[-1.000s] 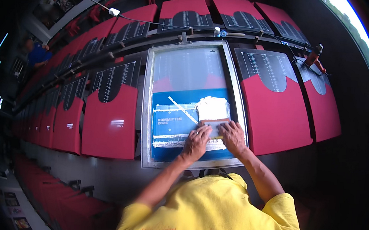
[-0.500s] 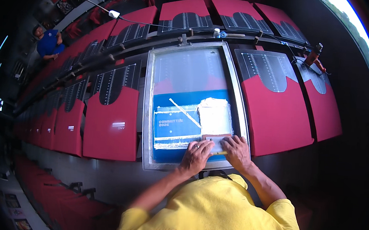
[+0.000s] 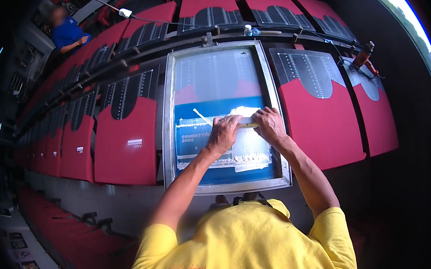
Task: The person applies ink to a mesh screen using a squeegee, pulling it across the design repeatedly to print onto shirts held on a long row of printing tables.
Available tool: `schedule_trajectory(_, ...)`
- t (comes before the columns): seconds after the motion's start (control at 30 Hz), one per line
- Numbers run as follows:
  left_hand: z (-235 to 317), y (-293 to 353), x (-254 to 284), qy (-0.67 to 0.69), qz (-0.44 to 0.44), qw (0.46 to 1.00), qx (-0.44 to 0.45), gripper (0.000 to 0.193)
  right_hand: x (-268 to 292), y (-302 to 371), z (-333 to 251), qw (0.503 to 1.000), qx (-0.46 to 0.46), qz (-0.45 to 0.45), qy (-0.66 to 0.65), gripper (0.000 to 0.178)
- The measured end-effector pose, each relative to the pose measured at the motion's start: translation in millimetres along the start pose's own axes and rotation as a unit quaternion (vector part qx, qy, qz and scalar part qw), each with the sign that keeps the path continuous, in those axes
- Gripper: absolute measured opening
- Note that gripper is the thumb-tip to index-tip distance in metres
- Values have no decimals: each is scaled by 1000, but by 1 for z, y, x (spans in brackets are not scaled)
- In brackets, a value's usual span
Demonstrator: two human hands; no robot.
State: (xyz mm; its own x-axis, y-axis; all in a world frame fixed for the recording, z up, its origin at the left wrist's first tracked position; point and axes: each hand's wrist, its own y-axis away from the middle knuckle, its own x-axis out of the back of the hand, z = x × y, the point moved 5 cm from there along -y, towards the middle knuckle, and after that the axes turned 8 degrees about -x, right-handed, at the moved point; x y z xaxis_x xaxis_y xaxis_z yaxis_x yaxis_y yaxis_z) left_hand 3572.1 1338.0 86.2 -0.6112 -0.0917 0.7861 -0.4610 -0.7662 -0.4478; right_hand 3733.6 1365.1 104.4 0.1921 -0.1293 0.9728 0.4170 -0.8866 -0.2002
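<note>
Both hands grip a squeegee (image 3: 248, 123), held crosswise over a silk-screen frame (image 3: 168, 126). My left hand (image 3: 224, 133) has its fingers closed round the squeegee's left end. At the right end, my right hand (image 3: 270, 124) is wrapped round it. White ink (image 3: 250, 148) is smeared over the right half of the blue stencil (image 3: 217, 103), with more of it beyond the squeegee. A white diagonal streak (image 3: 202, 117) lies left of it. The hands hide most of the squeegee, and its lower edge is out of sight.
Red shirts lie on boards in rows, including one to the right (image 3: 321, 129) and one to the left (image 3: 127, 151). A heat gun (image 3: 363, 56) sits at the far right. Behind the frame stands a small bottle (image 3: 247, 31). A person in blue (image 3: 66, 33) is at the far left.
Both hands have moved away from me with the squeegee, from the frame's near end to the ink's far part. The person in blue has shifted right and appears larger.
</note>
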Motion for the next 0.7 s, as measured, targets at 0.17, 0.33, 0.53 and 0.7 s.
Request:
schedule_trajectory(0.17,64,69,2,-16,13,999,-42,36,8,89,-26,1000,19,14,-15,29)
schedule_trajectory(0.33,85,101,-13,-3,12,999,-41,38,-3,127,-37,999,32,19,-26,24)
schedule_trajectory(0.53,36,49,-18,-35,60,997,-38,37,-17,53,-13,999,37,29,19,24)
schedule_trajectory(0.7,-8,-7,-2,20,40,999,22,24,1,-21,8,1000,3,-24,-5,21)
